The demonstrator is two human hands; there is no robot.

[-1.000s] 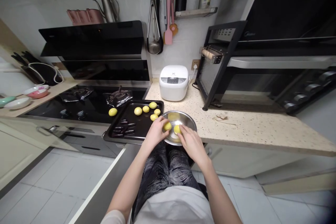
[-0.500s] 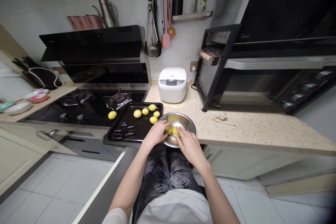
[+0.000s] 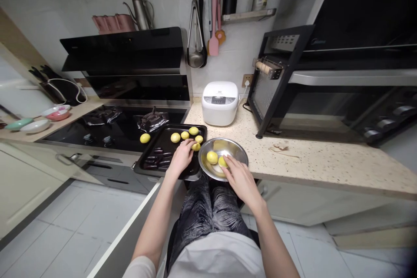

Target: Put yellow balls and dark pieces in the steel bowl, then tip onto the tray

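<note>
In the head view my left hand (image 3: pixel 183 156) reaches over the right part of a black baking tray (image 3: pixel 177 170). Its thumb and fingers are closed about the left side of a yellow lemon (image 3: pixel 196 147) there. Inside the steel bowl (image 3: pixel 241 153) my right hand (image 3: pixel 239 177) has its fingers on another lemon (image 3: pixel 222 161), partly covering it. A further lemon (image 3: pixel 212 157) lies loose beside that one in the bowl. More lemons (image 3: pixel 175 137) rest along the tray's back, and several small dark purple, elongated pieces (image 3: pixel 158 157) lie at its front left.
One lemon (image 3: pixel 145 138) sits on the black stove (image 3: pixel 127 132), left of the tray. Behind the bowl stands a white rice cooker (image 3: pixel 220 104). A dark rack (image 3: pixel 270 95) with an oven (image 3: pixel 316 113) is on the right. Bowls (image 3: pixel 35 126) stand far left. A drawer (image 3: pixel 130 226) is pulled out below.
My left hand has let go of a lemon in the bowl and moved left to a lemon on the tray. My right hand stays at its lemon in the bowl. The view has shifted slightly.
</note>
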